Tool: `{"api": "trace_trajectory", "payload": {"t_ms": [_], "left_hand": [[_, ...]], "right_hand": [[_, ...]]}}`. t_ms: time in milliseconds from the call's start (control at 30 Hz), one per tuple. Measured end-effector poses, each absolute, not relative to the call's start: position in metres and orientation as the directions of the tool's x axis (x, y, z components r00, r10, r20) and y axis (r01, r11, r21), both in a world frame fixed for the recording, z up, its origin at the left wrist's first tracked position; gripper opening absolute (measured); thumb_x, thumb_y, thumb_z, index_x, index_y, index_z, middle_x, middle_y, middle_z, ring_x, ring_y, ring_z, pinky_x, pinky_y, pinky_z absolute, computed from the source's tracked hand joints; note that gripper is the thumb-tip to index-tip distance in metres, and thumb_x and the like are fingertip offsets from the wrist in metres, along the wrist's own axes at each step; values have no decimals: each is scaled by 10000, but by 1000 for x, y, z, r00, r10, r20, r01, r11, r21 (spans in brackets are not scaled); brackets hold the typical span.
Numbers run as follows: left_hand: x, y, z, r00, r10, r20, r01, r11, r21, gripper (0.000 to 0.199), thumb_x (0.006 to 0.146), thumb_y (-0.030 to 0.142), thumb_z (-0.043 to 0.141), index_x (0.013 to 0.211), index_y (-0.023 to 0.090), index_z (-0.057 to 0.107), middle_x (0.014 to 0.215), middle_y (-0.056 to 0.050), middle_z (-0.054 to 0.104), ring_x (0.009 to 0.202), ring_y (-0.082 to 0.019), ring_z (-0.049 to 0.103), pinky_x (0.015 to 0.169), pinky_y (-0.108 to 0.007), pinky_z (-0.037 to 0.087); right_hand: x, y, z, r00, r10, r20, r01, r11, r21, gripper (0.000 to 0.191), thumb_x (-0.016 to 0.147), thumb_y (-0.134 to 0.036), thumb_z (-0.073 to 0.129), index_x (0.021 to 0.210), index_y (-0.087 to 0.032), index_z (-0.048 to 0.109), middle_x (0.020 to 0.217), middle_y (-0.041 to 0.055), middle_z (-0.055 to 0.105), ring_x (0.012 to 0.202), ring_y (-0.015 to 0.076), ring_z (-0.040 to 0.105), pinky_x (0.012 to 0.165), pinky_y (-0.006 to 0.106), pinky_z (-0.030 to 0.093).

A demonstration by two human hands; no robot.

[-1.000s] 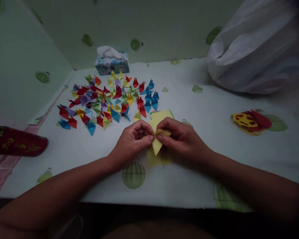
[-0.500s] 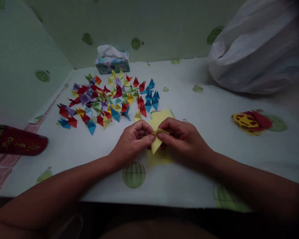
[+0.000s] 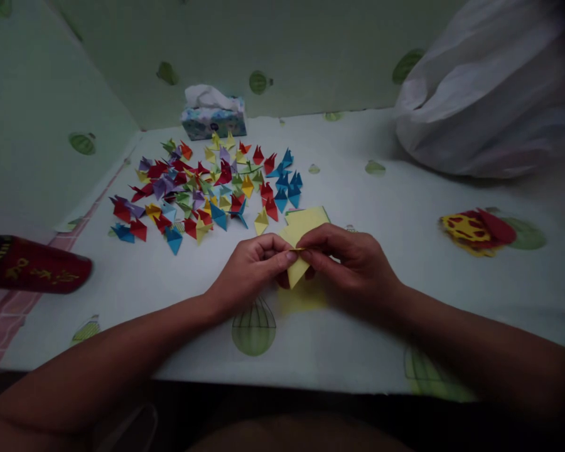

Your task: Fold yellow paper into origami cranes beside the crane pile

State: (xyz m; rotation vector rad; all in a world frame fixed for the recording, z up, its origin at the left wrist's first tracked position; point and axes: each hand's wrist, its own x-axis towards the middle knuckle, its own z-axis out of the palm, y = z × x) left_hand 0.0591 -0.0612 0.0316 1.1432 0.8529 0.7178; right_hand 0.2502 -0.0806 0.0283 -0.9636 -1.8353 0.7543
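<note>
Between my two hands is a small piece of folded yellow origami paper [image 3: 297, 274], its point hanging downward. My left hand [image 3: 257, 267] pinches its upper left edge between thumb and fingers. From the other side, my right hand [image 3: 351, 260] pinches the upper right edge, the fingertips of both hands nearly meeting. Behind and under the hands lie yellow paper sheets [image 3: 307, 220], with a thin green edge showing at the back. To the left and beyond spreads a pile of folded paper cranes [image 3: 198, 194] in red, blue, yellow, purple, green and orange.
A tissue box [image 3: 214, 119] stands at the back against the wall. At left lies a dark red can [image 3: 42, 267]. A large white plastic bag [image 3: 480, 107] fills the back right. A red and yellow item [image 3: 478, 231] rests on the right of the table [image 3: 193, 351].
The upper flap of the yellow paper, raised before, is now folded down to a thin edge under my fingers. My right fingertips have moved slightly inward.
</note>
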Motion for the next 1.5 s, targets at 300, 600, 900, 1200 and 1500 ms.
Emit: {"api": "trace_trajectory", "payload": {"t_ms": [300,600,900,1200,1500], "left_hand": [[58,-57,27,485,844,-230,-149,338,929,152,819,274,774,863,141,714,673,6,703,595,-89,659,635,-199,548],[57,-57,28,482,853,-200,-166,313,935,184,867,331,728,919,155,715,760,-16,727,660,-113,694,691,-232,574],[59,-57,30,433,901,-38,-207,141,968,266,752,182,821,967,170,666,861,-3,696,810,-107,668,749,-203,557],[58,-56,34,459,871,-177,-23,210,977,211,827,343,755,804,151,669,652,-2,674,621,-109,615,663,-236,507],[55,-57,35,432,893,-128,-21,151,988,176,856,331,721,843,159,688,636,16,641,600,-97,564,621,-221,453]], "right_hand": [[257,-72,28,-356,692,629,413,720,-558,158,914,-51,587,920,-176,684,836,50,695,762,145,665,682,260,525],[259,-71,27,-418,654,630,444,753,-486,164,946,-82,569,928,-183,697,876,66,695,773,148,672,657,244,517],[257,-72,27,-351,691,632,442,717,-539,160,935,-81,567,938,-197,678,831,45,697,747,156,673,660,269,518],[257,-74,28,-305,708,637,461,695,-552,183,920,-85,560,921,-227,675,806,29,686,735,163,663,654,281,519],[258,-75,31,-386,668,636,492,733,-470,202,926,-56,538,919,-207,672,855,53,697,756,152,669,649,253,522]]}}
